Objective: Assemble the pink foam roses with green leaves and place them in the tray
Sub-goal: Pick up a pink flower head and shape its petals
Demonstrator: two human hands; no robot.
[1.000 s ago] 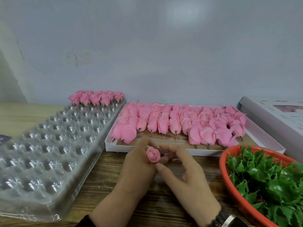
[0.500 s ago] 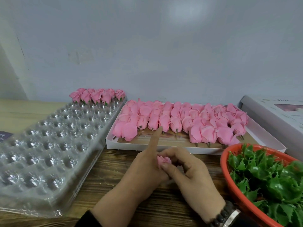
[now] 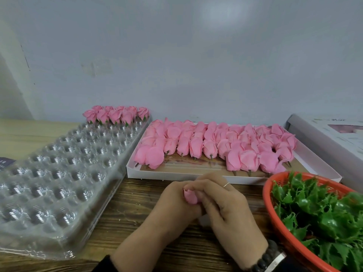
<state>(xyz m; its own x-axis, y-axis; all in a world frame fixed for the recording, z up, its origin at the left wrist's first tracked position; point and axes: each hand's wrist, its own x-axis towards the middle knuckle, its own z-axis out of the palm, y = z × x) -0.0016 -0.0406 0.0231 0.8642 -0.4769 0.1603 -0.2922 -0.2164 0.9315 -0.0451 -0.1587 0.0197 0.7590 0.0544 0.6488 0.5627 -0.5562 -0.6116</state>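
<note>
Wooden table (image 3: pixel 125 211), pink rose (image 3: pixel 190 196) pinched between left hand (image 3: pixel 174 207), right hand (image 3: pixel 225 209)

One pink foam rose (image 3: pixel 190 196) is pinched between both hands, near the white box's (image 3: pixel 176 174) front edge.
</note>
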